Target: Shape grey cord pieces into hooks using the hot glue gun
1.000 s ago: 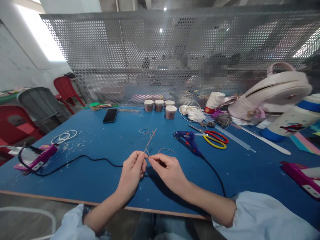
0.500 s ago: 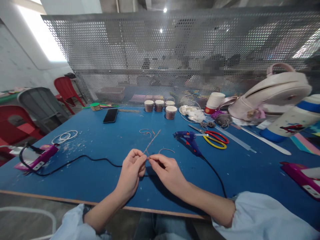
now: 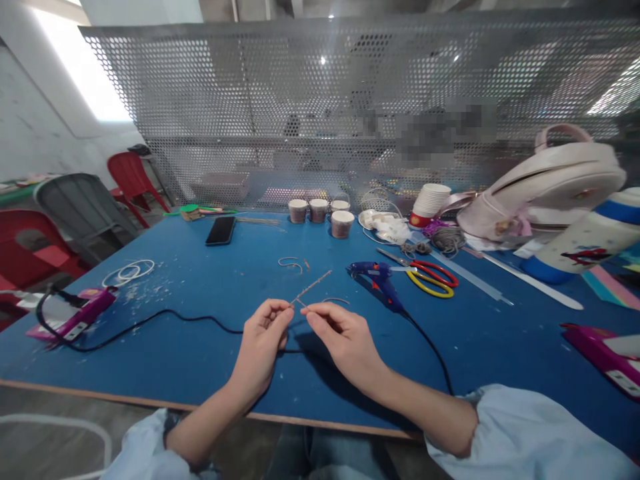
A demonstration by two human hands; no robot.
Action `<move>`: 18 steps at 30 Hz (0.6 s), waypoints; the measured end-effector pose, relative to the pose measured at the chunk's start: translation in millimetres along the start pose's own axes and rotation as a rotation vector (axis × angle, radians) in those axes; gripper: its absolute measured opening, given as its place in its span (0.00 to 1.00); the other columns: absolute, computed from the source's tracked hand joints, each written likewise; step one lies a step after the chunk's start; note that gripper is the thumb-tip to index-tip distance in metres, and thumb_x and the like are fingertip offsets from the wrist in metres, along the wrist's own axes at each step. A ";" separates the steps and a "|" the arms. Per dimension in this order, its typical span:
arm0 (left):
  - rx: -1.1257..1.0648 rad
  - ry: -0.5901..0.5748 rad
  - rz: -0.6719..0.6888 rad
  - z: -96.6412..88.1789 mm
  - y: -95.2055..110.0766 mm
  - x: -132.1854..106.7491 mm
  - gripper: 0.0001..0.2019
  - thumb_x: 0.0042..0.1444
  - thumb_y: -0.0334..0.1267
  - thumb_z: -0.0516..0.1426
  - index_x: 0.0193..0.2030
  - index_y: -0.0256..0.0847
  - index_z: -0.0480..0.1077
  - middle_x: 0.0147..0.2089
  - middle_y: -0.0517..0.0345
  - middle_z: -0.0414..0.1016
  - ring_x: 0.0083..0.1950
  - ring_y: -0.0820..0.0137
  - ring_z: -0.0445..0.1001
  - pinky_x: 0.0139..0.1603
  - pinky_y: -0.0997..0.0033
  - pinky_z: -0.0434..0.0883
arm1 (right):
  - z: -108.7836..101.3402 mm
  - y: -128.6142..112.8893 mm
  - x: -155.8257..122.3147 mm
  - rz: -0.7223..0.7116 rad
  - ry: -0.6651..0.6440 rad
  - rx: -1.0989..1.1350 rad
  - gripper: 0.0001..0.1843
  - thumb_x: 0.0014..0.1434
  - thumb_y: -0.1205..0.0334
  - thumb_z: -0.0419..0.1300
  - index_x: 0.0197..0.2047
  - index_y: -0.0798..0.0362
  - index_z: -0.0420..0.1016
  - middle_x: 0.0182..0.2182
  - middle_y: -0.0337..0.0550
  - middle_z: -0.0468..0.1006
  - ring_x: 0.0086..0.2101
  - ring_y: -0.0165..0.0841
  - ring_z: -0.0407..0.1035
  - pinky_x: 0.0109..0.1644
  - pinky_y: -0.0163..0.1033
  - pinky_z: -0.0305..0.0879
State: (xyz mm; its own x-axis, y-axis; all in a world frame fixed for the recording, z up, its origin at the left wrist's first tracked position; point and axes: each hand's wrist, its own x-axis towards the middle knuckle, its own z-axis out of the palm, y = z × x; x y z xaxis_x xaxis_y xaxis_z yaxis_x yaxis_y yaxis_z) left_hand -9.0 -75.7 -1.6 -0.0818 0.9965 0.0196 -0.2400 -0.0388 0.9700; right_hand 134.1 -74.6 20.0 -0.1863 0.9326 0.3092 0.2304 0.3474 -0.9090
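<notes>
Above the blue table, a thin grey-brown twisted strand [image 3: 315, 283] points away to the upper right. It looks like twine or wrapped wire. Its near end forks into two tails. My left hand [image 3: 264, 333] pinches one tail between thumb and forefinger. The other tail is pinched by my right hand [image 3: 343, 340], close beside it, and the fingertips are a little apart. Just beyond my right fingers a short piece of cord [image 3: 336, 300] lies on the table. Farther off rests a curled cord scrap [image 3: 290, 264].
A blue glue gun [image 3: 377, 283] and red-yellow-handled scissors [image 3: 433, 277] lie to the right. At the back stand several small cups [image 3: 342, 225] and a phone [image 3: 221, 231]. A black cable [image 3: 200, 317] crosses leftward to a purple power strip [image 3: 90, 313]. A bottle [image 3: 585, 237] leans against a bag.
The twisted strand has swung lower and to the right. My right fingers have moved slightly right, so the gap between my fingertips is wider. My left hand has barely moved.
</notes>
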 end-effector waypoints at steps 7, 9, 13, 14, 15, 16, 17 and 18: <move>-0.180 0.002 -0.018 0.7 -0.3 2.0 0.11 0.51 0.42 0.61 0.30 0.40 0.63 0.19 0.72 0.54 0.17 0.82 0.49 0.18 0.81 0.47 | 1.7 2.2 2.2 0.015 -0.054 -0.030 0.13 0.60 0.57 0.53 0.36 0.53 0.77 0.26 0.39 0.76 0.25 0.28 0.64 0.28 0.32 0.61; -0.189 -0.008 -0.031 0.2 -0.6 2.1 0.12 0.51 0.42 0.61 0.29 0.40 0.61 0.18 0.71 0.54 0.17 0.82 0.49 0.18 0.81 0.47 | 1.9 2.5 1.9 0.020 -0.056 -0.023 0.14 0.60 0.57 0.53 0.37 0.53 0.77 0.26 0.39 0.75 0.25 0.28 0.63 0.28 0.32 0.60; -0.057 -0.022 -0.026 -0.7 -2.5 1.4 0.13 0.51 0.44 0.60 0.28 0.39 0.61 0.17 0.71 0.55 0.18 0.81 0.50 0.18 0.80 0.48 | 0.3 2.4 0.5 0.037 -0.041 0.072 0.13 0.59 0.56 0.54 0.37 0.53 0.77 0.21 0.37 0.70 0.21 0.26 0.59 0.25 0.32 0.56; 0.000 -0.016 -0.007 -0.7 -2.9 1.1 0.13 0.51 0.44 0.60 0.28 0.39 0.62 0.17 0.71 0.55 0.18 0.81 0.51 0.18 0.80 0.49 | -0.2 2.5 0.5 0.050 -0.033 0.117 0.13 0.59 0.55 0.55 0.37 0.54 0.77 0.19 0.35 0.67 0.20 0.25 0.57 0.24 0.32 0.54; 0.053 -0.006 0.014 -0.6 -3.3 0.7 0.13 0.51 0.43 0.60 0.27 0.39 0.62 0.18 0.70 0.56 0.18 0.81 0.52 0.19 0.79 0.50 | -0.5 2.7 0.8 0.068 -0.026 0.171 0.14 0.58 0.54 0.55 0.37 0.54 0.77 0.17 0.33 0.64 0.19 0.25 0.54 0.23 0.32 0.52; 0.093 0.005 0.032 -0.4 -3.4 0.4 0.13 0.51 0.43 0.60 0.27 0.39 0.63 0.18 0.70 0.56 0.19 0.80 0.53 0.19 0.79 0.51 | -0.8 3.1 1.4 0.088 -0.020 0.228 0.14 0.58 0.54 0.56 0.37 0.54 0.77 0.16 0.32 0.61 0.18 0.24 0.53 0.22 0.32 0.50; 0.117 0.014 0.046 -0.2 -3.4 0.0 0.12 0.50 0.43 0.61 0.27 0.38 0.64 0.19 0.69 0.57 0.19 0.80 0.53 0.20 0.79 0.52 | -0.8 3.6 2.2 0.106 -0.017 0.284 0.14 0.58 0.53 0.57 0.37 0.54 0.77 0.15 0.31 0.59 0.18 0.24 0.51 0.21 0.32 0.49; 0.128 0.022 0.053 0.0 -3.1 -0.3 0.12 0.50 0.43 0.61 0.26 0.38 0.64 0.19 0.69 0.57 0.20 0.80 0.54 0.20 0.79 0.52 | -0.7 4.2 3.1 0.123 -0.016 0.333 0.14 0.57 0.53 0.57 0.37 0.55 0.76 0.15 0.31 0.58 0.17 0.24 0.50 0.20 0.32 0.47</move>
State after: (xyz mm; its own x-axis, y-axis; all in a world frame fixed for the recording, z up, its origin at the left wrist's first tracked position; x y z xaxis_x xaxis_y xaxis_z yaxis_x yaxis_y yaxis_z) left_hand -8.2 -75.9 -4.7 -0.1124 0.9913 0.0682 -0.1096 -0.0806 0.9907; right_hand 135.1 -70.2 17.3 -0.1920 0.9628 0.1901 -0.0718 0.1794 -0.9811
